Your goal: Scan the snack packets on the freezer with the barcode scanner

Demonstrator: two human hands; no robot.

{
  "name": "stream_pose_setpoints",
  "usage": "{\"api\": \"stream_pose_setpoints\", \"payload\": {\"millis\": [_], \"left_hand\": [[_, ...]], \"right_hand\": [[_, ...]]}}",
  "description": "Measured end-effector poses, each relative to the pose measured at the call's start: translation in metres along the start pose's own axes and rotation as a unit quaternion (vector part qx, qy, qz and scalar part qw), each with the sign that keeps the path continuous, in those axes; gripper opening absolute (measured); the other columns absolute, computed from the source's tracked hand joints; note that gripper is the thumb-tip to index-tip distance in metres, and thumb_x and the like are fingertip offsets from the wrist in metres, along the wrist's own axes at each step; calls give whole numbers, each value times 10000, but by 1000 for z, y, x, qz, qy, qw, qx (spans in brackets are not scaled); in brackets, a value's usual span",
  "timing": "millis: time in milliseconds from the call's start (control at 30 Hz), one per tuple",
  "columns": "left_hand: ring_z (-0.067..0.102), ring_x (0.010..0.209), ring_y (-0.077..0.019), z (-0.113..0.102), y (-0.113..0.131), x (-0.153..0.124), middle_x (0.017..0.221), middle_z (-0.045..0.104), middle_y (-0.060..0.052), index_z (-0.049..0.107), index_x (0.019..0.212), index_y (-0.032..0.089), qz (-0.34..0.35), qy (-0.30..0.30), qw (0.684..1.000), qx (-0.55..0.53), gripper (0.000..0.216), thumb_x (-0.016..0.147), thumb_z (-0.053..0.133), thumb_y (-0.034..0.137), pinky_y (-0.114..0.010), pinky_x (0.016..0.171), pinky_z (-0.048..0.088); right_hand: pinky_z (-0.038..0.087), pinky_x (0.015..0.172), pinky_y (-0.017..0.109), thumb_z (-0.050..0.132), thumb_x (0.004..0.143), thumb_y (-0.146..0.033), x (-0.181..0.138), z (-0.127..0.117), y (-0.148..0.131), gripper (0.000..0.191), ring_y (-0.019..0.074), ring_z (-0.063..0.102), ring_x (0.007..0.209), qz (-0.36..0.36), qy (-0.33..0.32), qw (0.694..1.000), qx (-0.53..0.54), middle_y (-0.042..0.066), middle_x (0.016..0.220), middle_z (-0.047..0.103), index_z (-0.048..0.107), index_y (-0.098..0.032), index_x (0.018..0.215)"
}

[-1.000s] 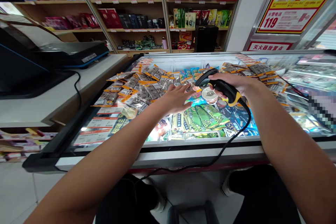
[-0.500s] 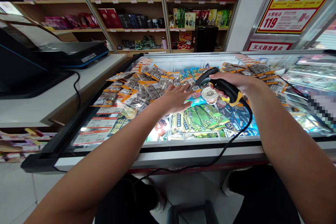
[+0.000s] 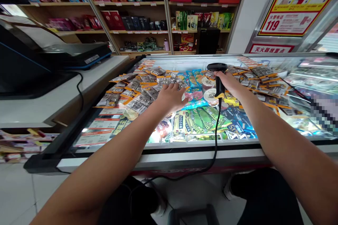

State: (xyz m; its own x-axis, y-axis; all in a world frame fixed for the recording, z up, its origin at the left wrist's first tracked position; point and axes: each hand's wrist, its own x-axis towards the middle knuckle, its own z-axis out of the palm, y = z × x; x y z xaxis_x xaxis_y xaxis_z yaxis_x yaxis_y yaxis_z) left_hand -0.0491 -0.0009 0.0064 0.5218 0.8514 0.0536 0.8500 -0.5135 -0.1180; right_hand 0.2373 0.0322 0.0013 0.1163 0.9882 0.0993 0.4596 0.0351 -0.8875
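Observation:
My right hand (image 3: 227, 80) grips a black and yellow barcode scanner (image 3: 219, 86) by its handle. The scanner's head points away from me, and its cord hangs down over the front edge of the freezer. Fingers stretched out, my left hand (image 3: 171, 97) rests at the right side of a heap of small clear packets (image 3: 142, 89) with orange edges and barcode labels. A similar pile of packets (image 3: 260, 77) lies on the glass to the right of my right hand. One packet (image 3: 209, 74) shows just left of the scanner; whether my fingers touch it, I cannot tell.
Under the glass lid of the chest freezer (image 3: 195, 152) are green ice-cream packs (image 3: 203, 117) and round tubs (image 3: 211, 96). A counter (image 3: 105, 74) with a black device stands at the left. Shelves (image 3: 195, 5) of boxes and bottles rise behind.
The scanner has swung from pointing left to pointing away from me and moved slightly right. My left hand has drawn a little left, and more of the blue packs between the hands shows.

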Motion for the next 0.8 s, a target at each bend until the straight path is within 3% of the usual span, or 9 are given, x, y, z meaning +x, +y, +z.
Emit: {"api": "stream_pose_setpoints", "payload": {"millis": [167,267,433,567,700,800], "left_hand": [[407,1422,-387,-2,-3,-2,1558,451,-165,464,1518,192,3,21,999,47,678,1014,275,606,-523,1144,304],[332,1478,-372,-5,1,-2,1634,346,-152,436,1529,181,37,52,997,44,631,1029,304,544,-516,1182,254],[257,1534,-320,-5,11,-2,1721,172,-50,293,1600,301,177,38,983,7,608,1027,387,481,-493,1232,185],[234,1555,-317,1,18,-2,1740,59,-9,184,1636,363,196,-7,980,-21,651,1029,366,516,-500,1235,202],[106,1588,-338,1,27,-7,1739,39,-32,165,1651,328,166,-53,984,-38,701,1022,278,617,-546,1244,187],[44,1593,-343,-1,35,-10,1734,-22,-40,114,1663,290,147,-65,986,-43,790,995,240,693,-561,1250,174]], "right_hand": [[328,494,330,506,906,-656,-5,-2,-5,448,181,454,518,15,-35,997,-73,41,640,537,616,-230,818],[356,521,340,508,907,-645,-12,-5,-13,448,189,479,544,-16,-67,993,-96,55,664,571,618,-227,789],[433,594,350,584,879,-592,-22,2,-20,381,236,579,699,-48,-101,991,-72,89,790,646,642,-219,833],[491,632,359,632,842,-586,-26,11,-26,363,259,623,759,-20,-108,994,21,94,842,678,632,-229,914],[544,618,396,585,861,-543,-32,7,-37,340,260,648,701,69,-187,968,154,121,844,697,628,-209,903],[545,564,392,569,870,-529,-37,1,-42,352,248,639,660,106,-225,952,178,139,857,702,645,-187,903]]}}
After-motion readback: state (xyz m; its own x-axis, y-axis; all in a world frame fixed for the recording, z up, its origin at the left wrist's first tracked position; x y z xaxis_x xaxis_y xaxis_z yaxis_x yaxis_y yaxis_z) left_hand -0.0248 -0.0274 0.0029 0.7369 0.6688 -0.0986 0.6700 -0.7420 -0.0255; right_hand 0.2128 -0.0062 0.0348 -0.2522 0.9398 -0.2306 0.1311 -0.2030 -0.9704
